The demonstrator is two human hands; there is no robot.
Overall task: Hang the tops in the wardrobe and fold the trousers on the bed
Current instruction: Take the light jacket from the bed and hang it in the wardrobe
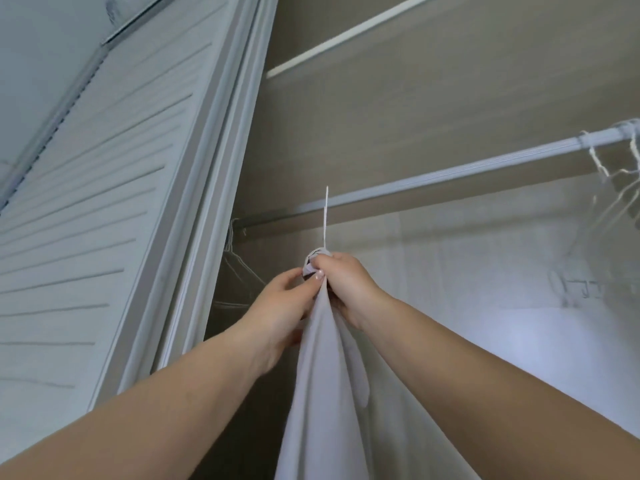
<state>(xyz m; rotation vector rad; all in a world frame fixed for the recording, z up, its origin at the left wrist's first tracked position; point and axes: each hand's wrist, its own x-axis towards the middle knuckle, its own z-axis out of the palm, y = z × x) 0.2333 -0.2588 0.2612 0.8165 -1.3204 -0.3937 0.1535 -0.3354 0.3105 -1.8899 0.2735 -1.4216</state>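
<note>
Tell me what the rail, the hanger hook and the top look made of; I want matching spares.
Rail: looks like pale painted or coated metal, a smooth straight bar with a soft sheen. Hanger hook: thin and white, probably coated wire, though plastic is possible. Top: soft matte white woven cloth, hanging in folds where the left hand and right hand bunch it.

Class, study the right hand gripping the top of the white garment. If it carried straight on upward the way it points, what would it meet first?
Most likely the wardrobe rail. The right hand points up toward it, the hanger hook leading, with only open space between. Depth is unclear, so it might pass in front.
</note>
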